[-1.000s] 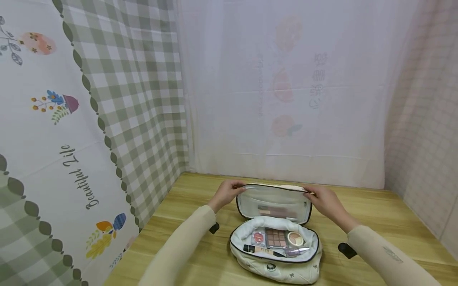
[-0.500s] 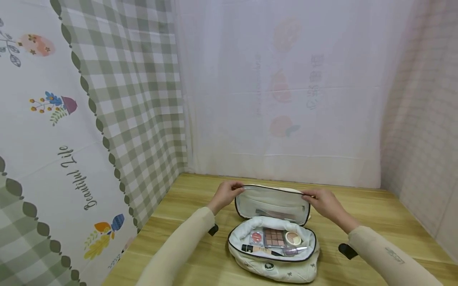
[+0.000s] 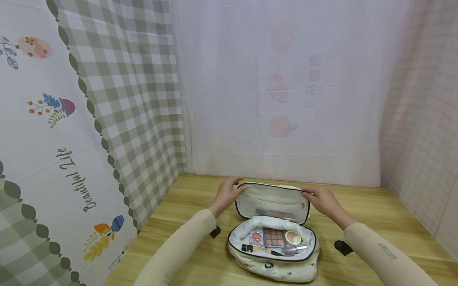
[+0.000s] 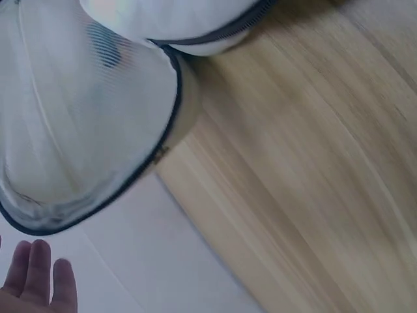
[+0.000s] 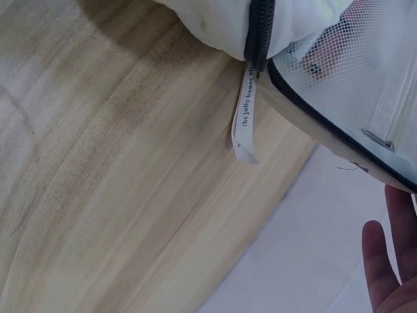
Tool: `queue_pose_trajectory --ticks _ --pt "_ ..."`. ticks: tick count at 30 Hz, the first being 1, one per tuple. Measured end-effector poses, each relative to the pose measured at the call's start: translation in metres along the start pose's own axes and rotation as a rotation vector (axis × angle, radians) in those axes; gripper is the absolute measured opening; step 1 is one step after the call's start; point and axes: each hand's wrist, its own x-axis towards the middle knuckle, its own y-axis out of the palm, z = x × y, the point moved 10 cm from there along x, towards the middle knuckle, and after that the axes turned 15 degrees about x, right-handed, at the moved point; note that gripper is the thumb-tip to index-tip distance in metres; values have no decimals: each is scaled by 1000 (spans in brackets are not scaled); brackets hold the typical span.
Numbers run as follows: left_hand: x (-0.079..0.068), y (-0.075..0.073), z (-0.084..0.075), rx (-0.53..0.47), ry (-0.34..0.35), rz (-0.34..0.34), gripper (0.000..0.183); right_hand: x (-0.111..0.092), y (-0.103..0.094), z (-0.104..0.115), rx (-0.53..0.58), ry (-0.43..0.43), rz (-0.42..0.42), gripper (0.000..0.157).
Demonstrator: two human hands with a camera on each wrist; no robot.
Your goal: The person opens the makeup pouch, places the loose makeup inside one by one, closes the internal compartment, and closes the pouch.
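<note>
Evidently, the right hand (image 3: pixel 323 202) is pinching the lid (image 3: pixel 273 201) at two o'clock, probably propping it open; the left hand (image 3: pixel 224 196) is hovering, fingers wide, by ten. At six, the cosmetic bag (image 3: pixel 255 263) is sitting on the table (image 3: pixel 379 206).

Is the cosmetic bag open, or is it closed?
Open: the lid of the cosmetic bag stands raised at its far side, and the eyeshadow palette inside is plainly visible.

The desk (image 3: pixel 379 216) has a light yellow-brown wood-grain top, its streaks running roughly from side to side in the head view. Directly on it sits a cream pouch (image 3: pixel 280 271), upright, its lid raised.
</note>
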Motion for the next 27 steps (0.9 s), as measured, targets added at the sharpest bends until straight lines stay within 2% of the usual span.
queue_pose_trajectory --ticks 6,10,15,20,23,27 --pt "-3 -5 -35 -1 106 -97 38 1 0 -4 13 24 -8 30" --pt "-4 3 -60 18 156 -86 35 1 0 -7 22 51 -15 30" --pt "-7 26 -84 35 157 49 32 1 0 -7 15 58 -11 32" --pt "-4 52 -110 10 162 187 31 3 0 -10 -2 74 -7 32" --pt "-2 67 -122 4 168 246 31 4 1 -12 -6 86 -1 33" --pt "-1 84 -130 -15 171 288 29 5 1 -9 -12 73 5 33"
